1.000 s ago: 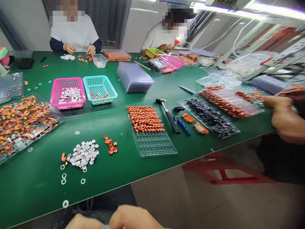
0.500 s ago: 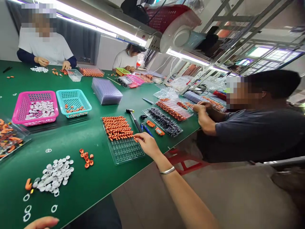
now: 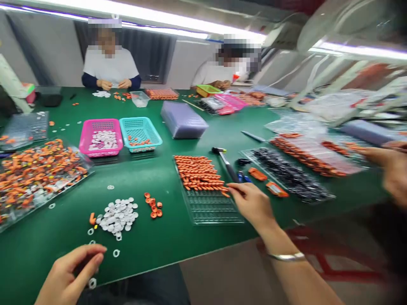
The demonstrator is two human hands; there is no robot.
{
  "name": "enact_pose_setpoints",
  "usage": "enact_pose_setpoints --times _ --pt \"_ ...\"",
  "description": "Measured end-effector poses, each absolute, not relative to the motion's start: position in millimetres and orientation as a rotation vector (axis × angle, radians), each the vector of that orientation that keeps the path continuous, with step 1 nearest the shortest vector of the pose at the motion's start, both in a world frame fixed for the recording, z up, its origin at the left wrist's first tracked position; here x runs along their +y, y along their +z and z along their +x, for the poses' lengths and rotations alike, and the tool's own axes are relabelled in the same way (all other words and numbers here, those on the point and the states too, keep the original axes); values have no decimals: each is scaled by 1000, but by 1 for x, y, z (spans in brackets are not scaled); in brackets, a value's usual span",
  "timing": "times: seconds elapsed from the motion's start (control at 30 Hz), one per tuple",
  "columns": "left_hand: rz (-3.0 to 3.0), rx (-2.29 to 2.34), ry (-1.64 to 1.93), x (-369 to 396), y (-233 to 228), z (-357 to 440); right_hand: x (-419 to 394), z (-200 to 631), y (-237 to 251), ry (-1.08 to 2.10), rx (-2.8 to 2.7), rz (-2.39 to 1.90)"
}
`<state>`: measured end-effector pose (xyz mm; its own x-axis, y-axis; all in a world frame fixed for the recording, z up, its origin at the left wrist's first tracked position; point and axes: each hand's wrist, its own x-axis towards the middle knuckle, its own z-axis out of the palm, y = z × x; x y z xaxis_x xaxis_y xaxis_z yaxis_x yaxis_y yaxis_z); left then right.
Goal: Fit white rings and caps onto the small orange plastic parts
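My right hand [image 3: 252,203] reaches out over the clear grid tray [image 3: 216,209], fingertips pinching an orange part [image 3: 225,194] at the edge of the rows of orange parts [image 3: 199,173] in that tray. My left hand [image 3: 68,273] rests at the near table edge, fingers curled loosely over small white rings [image 3: 116,253]. Just beyond it lie a pile of white discs [image 3: 117,215] and a cluster of small orange rings [image 3: 152,205].
A hammer [image 3: 226,164], blue pens and orange tags lie right of the tray. A pink basket [image 3: 101,137], teal basket [image 3: 140,132], stack of clear trays [image 3: 183,119] and tray of orange pieces [image 3: 34,173] stand on the green table [image 3: 159,237]. A co-worker's hand [image 3: 392,169] is at right; two people sit opposite.
The view swung back left and down. My right hand stays at the tray's orange parts; my left hand has risen into view over the white rings.
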<state>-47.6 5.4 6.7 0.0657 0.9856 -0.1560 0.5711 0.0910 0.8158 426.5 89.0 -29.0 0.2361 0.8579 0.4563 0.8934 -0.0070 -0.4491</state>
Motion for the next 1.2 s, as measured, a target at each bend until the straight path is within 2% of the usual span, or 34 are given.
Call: enact_pose_setpoints --times 0.1,0.2,0.33,0.5,0.8,1.2 --pt "1816 1789 705 26 24 -55 81 399 -24 -62 -1606 -1736" --pt "2029 1789 596 42 30 -56 70 351 -17 20 -1727 -1536" --pt "2180 1774 510 52 24 -54 55 284 -9 195 -1853 -1212" --pt "2191 1823 563 54 11 -63 45 236 -9 450 -1853 -1021" --pt "2321 1863 555 52 14 -66 29 189 -18 765 -1812 -899" --pt "2590 1813 148 66 24 -50 18 193 -23 808 -1781 -926"
